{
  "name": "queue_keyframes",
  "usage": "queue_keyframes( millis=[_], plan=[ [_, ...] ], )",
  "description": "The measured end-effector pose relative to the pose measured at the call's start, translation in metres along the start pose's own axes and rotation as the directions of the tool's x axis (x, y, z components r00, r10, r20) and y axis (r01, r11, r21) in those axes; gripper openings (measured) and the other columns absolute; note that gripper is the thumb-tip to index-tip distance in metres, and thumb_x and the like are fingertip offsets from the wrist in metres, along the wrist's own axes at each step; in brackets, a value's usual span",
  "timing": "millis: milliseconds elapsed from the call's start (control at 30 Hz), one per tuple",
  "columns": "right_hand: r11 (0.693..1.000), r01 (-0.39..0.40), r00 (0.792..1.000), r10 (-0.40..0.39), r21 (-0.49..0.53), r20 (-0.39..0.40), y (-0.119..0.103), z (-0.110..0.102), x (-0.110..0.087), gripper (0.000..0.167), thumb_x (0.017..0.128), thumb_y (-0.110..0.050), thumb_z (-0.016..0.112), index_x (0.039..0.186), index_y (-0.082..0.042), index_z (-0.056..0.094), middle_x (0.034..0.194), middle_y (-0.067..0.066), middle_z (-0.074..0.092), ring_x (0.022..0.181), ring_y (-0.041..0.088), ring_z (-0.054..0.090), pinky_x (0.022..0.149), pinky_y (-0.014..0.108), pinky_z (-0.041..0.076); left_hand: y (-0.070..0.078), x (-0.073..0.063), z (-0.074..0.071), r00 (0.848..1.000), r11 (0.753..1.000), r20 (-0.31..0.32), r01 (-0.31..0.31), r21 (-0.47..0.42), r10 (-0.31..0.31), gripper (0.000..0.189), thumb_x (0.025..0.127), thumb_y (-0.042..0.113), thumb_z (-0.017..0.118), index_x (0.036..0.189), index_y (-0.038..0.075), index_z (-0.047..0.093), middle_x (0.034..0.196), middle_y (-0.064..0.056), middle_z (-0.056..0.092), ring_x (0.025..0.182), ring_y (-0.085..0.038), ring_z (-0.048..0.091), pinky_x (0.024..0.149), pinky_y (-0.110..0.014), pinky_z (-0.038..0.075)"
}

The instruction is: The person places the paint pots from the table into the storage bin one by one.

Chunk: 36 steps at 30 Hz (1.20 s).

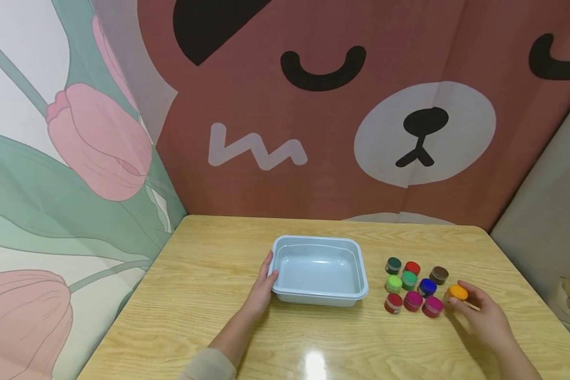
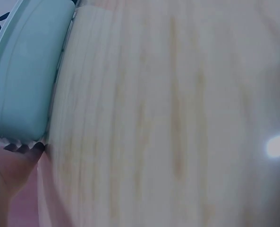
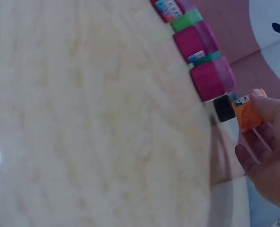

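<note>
A light blue rectangular plastic basin [image 1: 319,301] with a rim stands on the wooden table. My left hand [image 1: 260,289] grips its left side, thumb over the rim and fingers along the outer wall; in the left wrist view the hand [image 2: 12,170] shows at the basin's end [image 2: 24,71]. At the right, my right hand [image 1: 489,319] pinches a small orange paint jar [image 1: 457,293] between thumb and fingers. In the right wrist view this orange jar [image 3: 249,115] appears raised off the table, with its label visible.
Several small paint jars stand in a cluster between basin and right hand, among them a brown jar [image 1: 439,275], a blue jar [image 1: 427,287], a light green jar [image 1: 393,284] and a magenta jar [image 1: 433,306]. A bear-print curtain [image 1: 266,190] hangs behind the table [image 1: 209,253].
</note>
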State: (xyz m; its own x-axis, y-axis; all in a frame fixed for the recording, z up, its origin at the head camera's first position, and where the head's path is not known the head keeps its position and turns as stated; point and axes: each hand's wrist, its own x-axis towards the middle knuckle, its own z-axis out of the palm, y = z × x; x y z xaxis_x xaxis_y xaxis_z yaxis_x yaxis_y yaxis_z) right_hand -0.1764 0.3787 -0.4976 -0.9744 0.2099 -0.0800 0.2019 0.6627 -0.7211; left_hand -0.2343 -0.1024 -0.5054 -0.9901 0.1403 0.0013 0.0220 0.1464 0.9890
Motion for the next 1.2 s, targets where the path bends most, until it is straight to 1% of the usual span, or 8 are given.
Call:
queue_keyframes(
  millis=[133, 200, 300, 633, 833, 933, 1100, 1200],
  plan=[
    [0.998, 0.037, 0.998, -0.034, 0.056, -0.054, -0.006, -0.004, -0.003, 0.077, 0.095, -0.046, 0.058, 0.146, 0.006, 0.034, 0.105, -0.023, 0.056, 0.090, -0.020, 0.040, 0.071, 0.010, 0.045, 0.000, 0.000, 0.002, 1.000, 1.000, -0.022, 0.001, -0.015, -0.001, 0.058, 0.104, 0.025, 0.038, 0.158, 0.019, 0.016, 0.165, -0.014, 0.013, 0.151, -0.042, 0.008, 0.119, -0.066, 0.006],
    [0.995, 0.058, 0.996, -0.053, 0.078, -0.065, -0.012, -0.005, -0.004, 0.077, 0.095, -0.046, 0.060, 0.146, 0.005, 0.035, 0.098, -0.038, 0.042, 0.087, -0.026, 0.032, 0.066, 0.004, 0.043, 0.000, 0.000, 0.003, 1.000, 1.000, -0.031, 0.005, -0.025, -0.006, 0.058, 0.104, 0.025, 0.038, 0.158, 0.019, 0.017, 0.165, -0.014, 0.014, 0.151, -0.042, 0.008, 0.119, -0.066, 0.006],
    [0.989, 0.084, 0.995, -0.076, 0.124, -0.066, -0.027, -0.004, -0.003, 0.075, 0.095, -0.043, 0.061, 0.146, 0.005, 0.034, 0.094, -0.042, 0.039, 0.085, -0.027, 0.036, 0.067, 0.003, 0.043, 0.000, 0.000, 0.004, 0.999, 0.999, -0.043, 0.014, -0.035, -0.016, 0.058, 0.104, 0.024, 0.039, 0.158, 0.021, 0.018, 0.165, -0.013, 0.014, 0.152, -0.041, 0.008, 0.119, -0.066, 0.005],
    [0.960, 0.155, 0.988, -0.155, 0.234, -0.017, -0.082, 0.015, 0.000, 0.071, 0.096, -0.039, 0.060, 0.147, 0.003, 0.034, 0.107, -0.030, 0.046, 0.089, -0.022, 0.046, 0.075, 0.002, 0.047, -0.002, 0.000, 0.005, 0.999, 0.999, -0.048, 0.024, -0.038, -0.026, 0.058, 0.103, 0.025, 0.038, 0.158, 0.024, 0.018, 0.166, -0.011, 0.014, 0.152, -0.041, 0.008, 0.118, -0.067, 0.006],
    [0.948, 0.209, 0.976, -0.218, 0.241, 0.010, -0.114, 0.033, 0.005, 0.067, 0.096, -0.037, 0.060, 0.147, -0.001, 0.036, 0.126, 0.002, 0.054, 0.096, -0.018, 0.046, 0.079, 0.003, 0.045, -0.002, -0.002, 0.006, 0.998, 0.999, -0.060, 0.023, -0.042, -0.025, 0.058, 0.103, 0.024, 0.039, 0.158, 0.024, 0.019, 0.165, -0.010, 0.015, 0.152, -0.040, 0.008, 0.118, -0.067, 0.005],
    [0.944, 0.214, 0.972, -0.231, 0.251, 0.040, -0.129, 0.043, 0.008, 0.067, 0.096, -0.039, 0.061, 0.148, -0.004, 0.038, 0.134, 0.014, 0.051, 0.103, -0.005, 0.050, 0.080, 0.007, 0.047, -0.002, -0.001, 0.006, 0.997, 0.999, -0.068, 0.022, -0.044, -0.025, 0.058, 0.103, 0.023, 0.039, 0.158, 0.023, 0.020, 0.165, -0.011, 0.016, 0.151, -0.041, 0.009, 0.118, -0.067, 0.006],
    [0.932, 0.214, 0.963, -0.251, 0.293, 0.096, -0.150, 0.061, 0.014, 0.069, 0.095, -0.040, 0.062, 0.150, -0.008, 0.036, 0.137, 0.017, 0.050, 0.119, 0.024, 0.053, 0.085, 0.011, 0.049, -0.004, 0.000, 0.007, 0.997, 0.999, -0.073, 0.014, -0.046, -0.017, 0.058, 0.103, 0.022, 0.039, 0.157, 0.022, 0.021, 0.165, -0.012, 0.016, 0.151, -0.041, 0.010, 0.118, -0.067, 0.006],
    [0.928, 0.194, 0.961, -0.245, 0.319, 0.129, -0.161, 0.073, 0.019, 0.069, 0.094, -0.039, 0.064, 0.150, -0.010, 0.037, 0.140, 0.018, 0.051, 0.126, 0.033, 0.051, 0.098, 0.025, 0.052, -0.003, -0.001, 0.007, 0.997, 0.999, -0.074, 0.013, -0.048, -0.017, 0.058, 0.103, 0.022, 0.039, 0.157, 0.022, 0.021, 0.165, -0.013, 0.016, 0.151, -0.042, 0.009, 0.118, -0.068, 0.005]
  ],
)
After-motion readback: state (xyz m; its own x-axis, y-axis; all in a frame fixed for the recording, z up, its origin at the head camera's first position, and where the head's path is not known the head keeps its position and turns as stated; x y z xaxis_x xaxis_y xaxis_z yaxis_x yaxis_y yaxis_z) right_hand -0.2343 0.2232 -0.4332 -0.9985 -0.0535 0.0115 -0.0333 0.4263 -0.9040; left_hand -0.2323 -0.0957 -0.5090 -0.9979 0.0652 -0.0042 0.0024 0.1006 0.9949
